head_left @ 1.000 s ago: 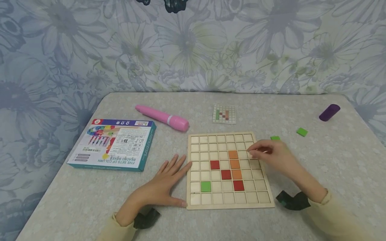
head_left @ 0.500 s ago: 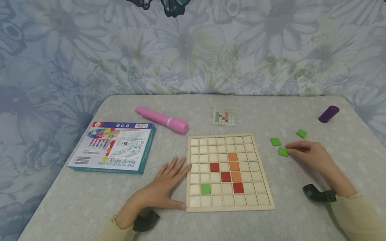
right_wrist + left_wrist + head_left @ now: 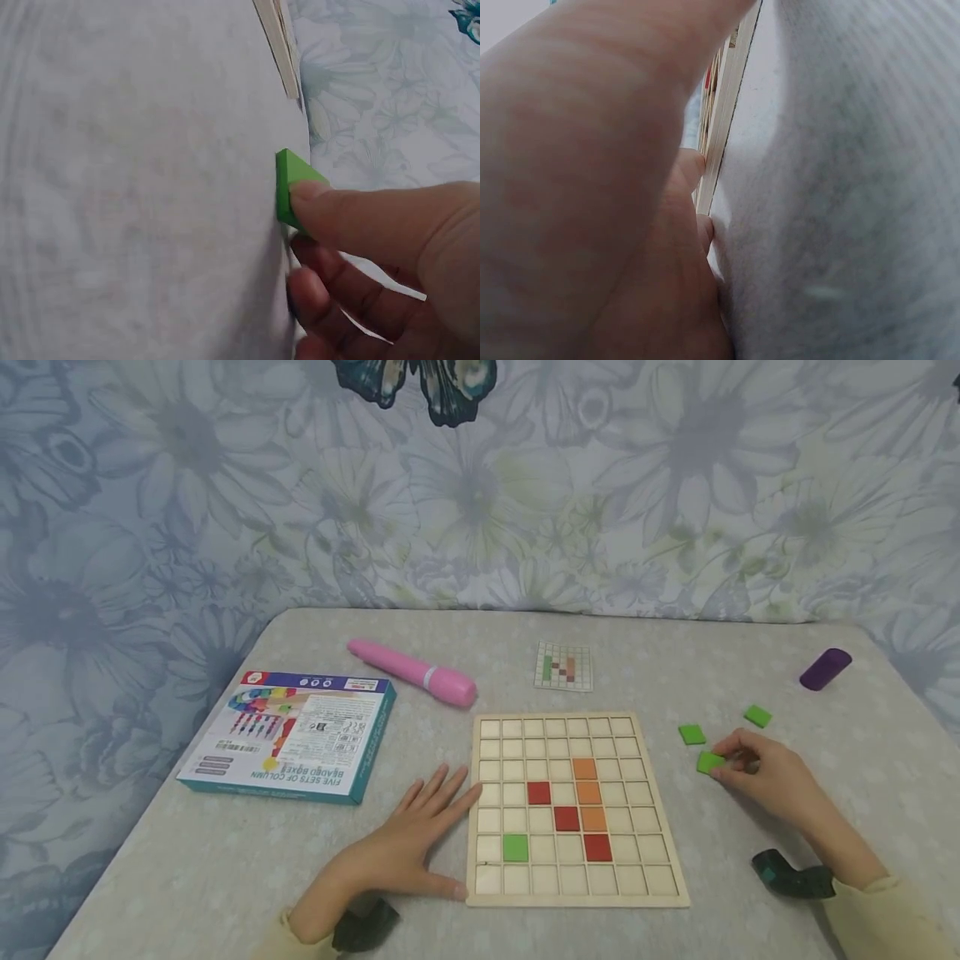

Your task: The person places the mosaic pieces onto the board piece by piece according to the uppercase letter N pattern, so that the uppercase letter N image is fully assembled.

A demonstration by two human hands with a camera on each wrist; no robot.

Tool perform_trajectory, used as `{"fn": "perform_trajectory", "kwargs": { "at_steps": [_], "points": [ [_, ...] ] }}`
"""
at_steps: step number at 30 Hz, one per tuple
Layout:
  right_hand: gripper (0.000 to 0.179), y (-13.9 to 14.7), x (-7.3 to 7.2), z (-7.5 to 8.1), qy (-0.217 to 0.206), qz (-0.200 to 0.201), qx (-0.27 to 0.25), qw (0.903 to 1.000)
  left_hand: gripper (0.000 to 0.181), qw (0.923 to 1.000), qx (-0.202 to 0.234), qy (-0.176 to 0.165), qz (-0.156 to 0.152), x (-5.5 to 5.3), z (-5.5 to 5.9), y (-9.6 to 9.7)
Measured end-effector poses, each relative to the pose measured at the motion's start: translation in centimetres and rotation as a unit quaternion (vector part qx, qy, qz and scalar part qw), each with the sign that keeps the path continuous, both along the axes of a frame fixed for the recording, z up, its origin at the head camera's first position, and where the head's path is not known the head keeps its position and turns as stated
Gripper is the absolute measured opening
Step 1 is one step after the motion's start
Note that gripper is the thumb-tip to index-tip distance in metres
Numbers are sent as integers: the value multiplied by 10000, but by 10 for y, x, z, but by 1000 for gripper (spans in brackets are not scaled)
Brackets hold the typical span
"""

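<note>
My left hand (image 3: 401, 856) lies spread beside the wooden grid board (image 3: 577, 897), with forefinger and thumb tips at its left edge. In the left wrist view, fingertips meet the board's side. Within the grid sit orange squares (image 3: 588, 792), red squares (image 3: 566, 818) and one green square (image 3: 515, 847). To the right of the board, my right hand (image 3: 772, 777) pinches a green square tile (image 3: 708, 762) by its right side. The thumb lies on that tile (image 3: 300, 165) in the right wrist view. Two more green tiles (image 3: 692, 734) rest just beyond it.
A small pattern card (image 3: 563, 666) lies behind the board. A pink wand-like object (image 3: 412, 671) and a flat boxed set (image 3: 285, 739) are at the left. A purple cylinder (image 3: 825, 669) lies far right. A floral-patterned backdrop (image 3: 480, 510) rises behind the table.
My right hand has gone from the board's right edge to the green tiles and now pinches the nearest one. My left hand has stayed at the board. The head view has tilted slightly up.
</note>
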State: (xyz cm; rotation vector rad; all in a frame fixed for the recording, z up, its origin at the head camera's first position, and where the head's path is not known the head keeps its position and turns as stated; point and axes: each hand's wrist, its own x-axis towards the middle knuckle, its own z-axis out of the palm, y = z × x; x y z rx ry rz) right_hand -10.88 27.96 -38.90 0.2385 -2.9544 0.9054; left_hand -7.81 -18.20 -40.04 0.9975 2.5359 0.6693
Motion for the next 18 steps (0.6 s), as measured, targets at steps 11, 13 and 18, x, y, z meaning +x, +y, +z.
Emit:
{"fn": "perform_trajectory", "kwargs": {
  "at_steps": [11,13,18],
  "points": [
    [5,-8,3,10,44,-108,-65,9999,110,9998,-75,-168,40,0,2,1],
    [6,-13,3,12,173,-179,-281,9993,110,9999,-34,-146,16,0,1,1],
    [14,-40,1,22,302,-201,-1344,9903,109,10000,55,-30,-40,1,1,1]
  ]
}}
